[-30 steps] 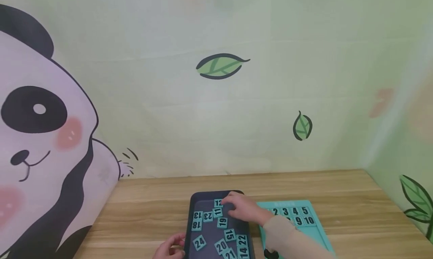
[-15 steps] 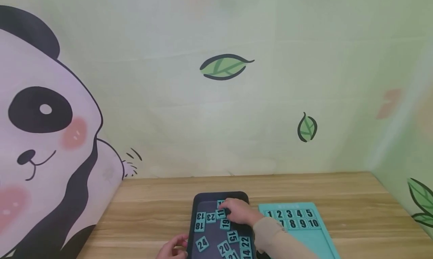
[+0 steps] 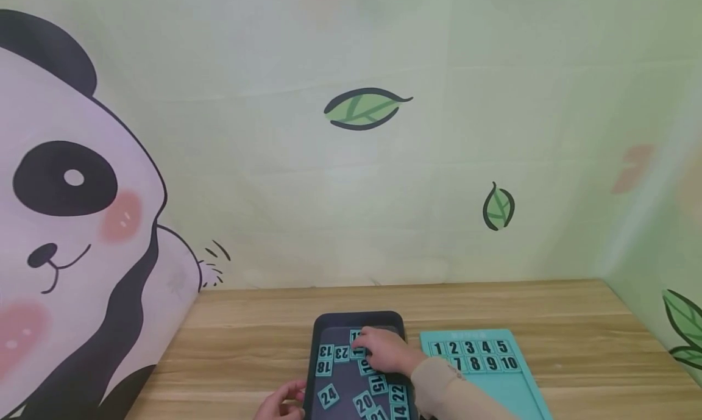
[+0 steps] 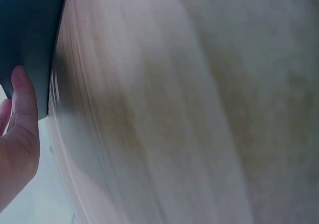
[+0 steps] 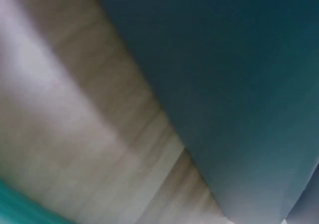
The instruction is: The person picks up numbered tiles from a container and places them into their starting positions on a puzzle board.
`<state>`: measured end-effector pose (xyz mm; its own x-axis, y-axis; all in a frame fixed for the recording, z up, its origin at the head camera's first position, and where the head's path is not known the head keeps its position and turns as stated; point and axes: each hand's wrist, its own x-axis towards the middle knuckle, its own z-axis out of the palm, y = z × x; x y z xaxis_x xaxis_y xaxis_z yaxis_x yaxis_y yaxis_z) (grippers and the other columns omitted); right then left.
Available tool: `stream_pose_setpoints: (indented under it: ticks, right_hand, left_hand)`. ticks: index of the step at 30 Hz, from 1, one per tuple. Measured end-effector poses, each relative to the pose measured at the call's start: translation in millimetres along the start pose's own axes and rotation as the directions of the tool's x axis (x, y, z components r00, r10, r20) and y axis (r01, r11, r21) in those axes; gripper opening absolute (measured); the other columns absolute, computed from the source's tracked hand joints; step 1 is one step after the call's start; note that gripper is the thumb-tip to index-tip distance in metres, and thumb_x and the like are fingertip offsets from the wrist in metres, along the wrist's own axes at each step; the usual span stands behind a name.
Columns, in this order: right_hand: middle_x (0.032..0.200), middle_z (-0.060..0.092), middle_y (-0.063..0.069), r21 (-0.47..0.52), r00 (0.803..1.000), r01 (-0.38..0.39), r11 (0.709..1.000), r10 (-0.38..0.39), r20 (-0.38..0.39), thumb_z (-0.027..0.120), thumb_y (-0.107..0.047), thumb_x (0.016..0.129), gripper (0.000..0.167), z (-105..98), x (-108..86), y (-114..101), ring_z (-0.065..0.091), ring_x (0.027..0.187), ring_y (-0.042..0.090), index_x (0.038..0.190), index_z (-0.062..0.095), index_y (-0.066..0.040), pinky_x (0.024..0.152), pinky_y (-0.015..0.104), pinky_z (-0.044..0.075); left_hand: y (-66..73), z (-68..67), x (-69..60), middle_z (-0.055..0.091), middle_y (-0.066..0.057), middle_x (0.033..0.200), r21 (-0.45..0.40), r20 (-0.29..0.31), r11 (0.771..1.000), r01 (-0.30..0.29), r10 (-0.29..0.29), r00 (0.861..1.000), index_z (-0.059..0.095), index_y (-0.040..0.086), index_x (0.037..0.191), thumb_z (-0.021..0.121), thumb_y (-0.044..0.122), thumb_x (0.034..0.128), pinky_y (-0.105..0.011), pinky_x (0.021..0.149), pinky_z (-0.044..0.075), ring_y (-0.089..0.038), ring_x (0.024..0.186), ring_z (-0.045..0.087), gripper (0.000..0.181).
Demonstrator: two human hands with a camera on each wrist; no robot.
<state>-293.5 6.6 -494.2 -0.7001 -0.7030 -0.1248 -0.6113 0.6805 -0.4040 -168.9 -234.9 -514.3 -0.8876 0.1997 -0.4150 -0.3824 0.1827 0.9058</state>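
Note:
Numbered teal tiles lie loose in a dark tray (image 3: 342,380). At the tray's left side, my left hand (image 3: 281,402) holds the edge; the left wrist view shows fingers (image 4: 22,92) against the tray's outer wall (image 4: 30,40). My right hand (image 3: 386,350) reaches over from the right, its fingertips touching the tile 11 (image 3: 359,352) and partly covering it. Whether they pinch it cannot be seen. Just above is the tile 12 (image 3: 355,334), half hidden. Tile 19 (image 3: 364,366) lies partly under the thumb. No fingers show in the right wrist view.
Right of the tray, a teal board (image 3: 501,386) bears tiles in two rows, with numbers up to 10 and a bare lower part; my right sleeve (image 3: 455,389) crosses its left side. Tile 24 (image 3: 328,396) and several others lie lower in the tray.
My right hand has moved from tile 12 down to tile 11. Tiles 11 and 12 have shifted slightly toward me. My left hand remains at the tray's edge, and the head view has turned slightly left.

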Motion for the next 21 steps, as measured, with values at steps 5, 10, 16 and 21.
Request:
stream_pose_setpoints:
  ticks: [5,10,16,21]
  right_hand:
    - [0.101,0.054,-0.006,-0.013,1.0,0.022,1.0,-0.022,-0.007,0.053,-0.009,0.08,0.035,0.5,-4.5,-0.9,0.052,0.087,0.006,0.113,0.06,-0.022,0.081,0.026,0.045]
    - [0.106,0.06,-0.005,-0.009,1.0,-0.005,1.0,0.005,0.022,0.05,-0.008,0.083,0.035,1.7,-6.3,-0.8,0.055,0.099,0.01,0.114,0.059,-0.021,0.086,0.03,0.044]
    - [0.097,0.06,-0.005,-0.023,1.0,-0.016,1.0,0.016,-0.004,0.051,-0.009,0.081,0.031,1.1,-8.1,-2.1,0.055,0.089,0.008,0.108,0.063,-0.019,0.08,0.028,0.045]
    - [0.084,0.048,-0.007,-0.073,0.998,0.005,0.997,-0.009,-0.057,0.054,-0.006,0.079,0.031,1.6,-9.3,-0.8,0.042,0.068,0.005,0.104,0.065,-0.021,0.061,0.019,0.039]
  left_hand:
    - [-1.1,0.3,0.3,0.045,-0.014,0.111,0.0,-0.008,1.0,-0.007,0.007,1.0,0.032,-0.007,0.13,0.048,0.004,0.0761,-0.036,0.076,0.048,-0.015,0.09,0.054,0.057]
    - [-1.8,1.5,0.0,0.045,-0.014,0.109,0.014,-0.017,0.999,-0.038,0.039,0.999,0.033,-0.009,0.128,0.049,0.005,0.0748,-0.035,0.074,0.048,-0.015,0.089,0.054,0.058]
    - [-2.0,3.1,-1.1,0.046,-0.013,0.107,0.007,-0.015,0.998,-0.058,0.058,0.998,0.033,-0.01,0.128,0.049,0.004,0.0743,-0.035,0.074,0.048,-0.015,0.088,0.054,0.057]
    - [-2.2,3.9,-1.6,0.045,-0.012,0.106,-0.011,-0.005,0.998,-0.066,0.066,0.998,0.032,-0.01,0.127,0.048,0.004,0.0751,-0.035,0.074,0.048,-0.015,0.087,0.054,0.056]
